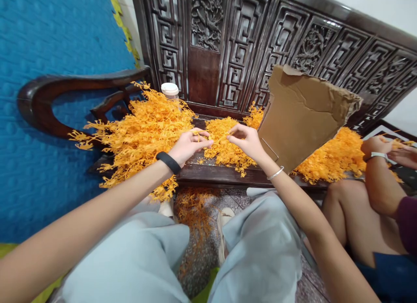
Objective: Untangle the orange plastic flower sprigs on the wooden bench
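My left hand [192,144], with a black wristband, is closed in a pinch, and a bit of an orange plastic sprig [196,133] shows between its fingers. Facing it a short gap away, my right hand [246,140] pinches thumb and forefinger together; whatever is at their tips blends into the orange behind. Both hands hover over a low heap of loose orange sprigs [221,125] on the dark wooden bench [211,172]. Left of them rises a larger pile of branching orange sprigs [143,129], close to my left wrist.
A bent cardboard sheet [299,116] stands beside my right wrist, before another orange pile [335,157]. A white-lidded container [170,90] is behind the left pile. At far right, another person's hands [378,146] hold orange pieces. Orange scraps [195,212] litter the floor between my feet.
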`<action>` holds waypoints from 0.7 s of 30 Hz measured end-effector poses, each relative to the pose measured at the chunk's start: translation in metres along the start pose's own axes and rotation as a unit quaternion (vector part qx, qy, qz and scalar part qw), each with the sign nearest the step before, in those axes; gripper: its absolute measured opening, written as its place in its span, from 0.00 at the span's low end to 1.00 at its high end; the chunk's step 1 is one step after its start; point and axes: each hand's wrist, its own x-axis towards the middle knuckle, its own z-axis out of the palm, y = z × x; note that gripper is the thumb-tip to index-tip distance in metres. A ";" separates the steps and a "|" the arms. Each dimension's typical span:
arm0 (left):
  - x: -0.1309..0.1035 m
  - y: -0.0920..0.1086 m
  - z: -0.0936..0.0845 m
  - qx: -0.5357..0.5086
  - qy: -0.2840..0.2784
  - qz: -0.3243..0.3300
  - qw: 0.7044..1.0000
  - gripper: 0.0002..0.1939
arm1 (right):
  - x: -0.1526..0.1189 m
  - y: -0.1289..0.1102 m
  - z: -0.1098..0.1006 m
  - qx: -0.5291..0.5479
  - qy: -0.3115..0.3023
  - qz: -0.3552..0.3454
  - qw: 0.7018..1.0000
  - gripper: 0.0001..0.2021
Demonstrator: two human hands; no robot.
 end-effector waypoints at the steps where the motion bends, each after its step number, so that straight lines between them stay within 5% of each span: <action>1: 0.000 -0.001 0.001 0.011 -0.010 0.004 1.000 0.15 | 0.001 -0.001 0.001 -0.007 0.023 0.007 1.000 0.05; 6: 0.001 -0.003 0.004 0.043 -0.031 0.040 0.998 0.13 | 0.005 0.003 0.003 -0.005 0.090 0.042 0.995 0.04; 9: 0.001 -0.002 0.000 0.084 -0.003 0.059 0.995 0.13 | 0.006 0.010 0.000 -0.007 -0.005 0.058 0.998 0.04; 12: -0.002 0.001 -0.005 0.222 0.033 0.074 0.972 0.17 | 0.003 0.009 -0.006 -0.001 -0.068 -0.001 0.998 0.09; 18: -0.018 0.003 0.002 0.564 -0.110 0.065 0.816 0.20 | -0.011 -0.028 -0.004 -0.023 -0.137 -0.154 0.978 0.29; 21: -0.027 -0.001 0.015 0.632 -0.167 0.079 0.753 0.19 | -0.015 -0.040 0.006 -0.069 -0.148 -0.191 0.968 0.22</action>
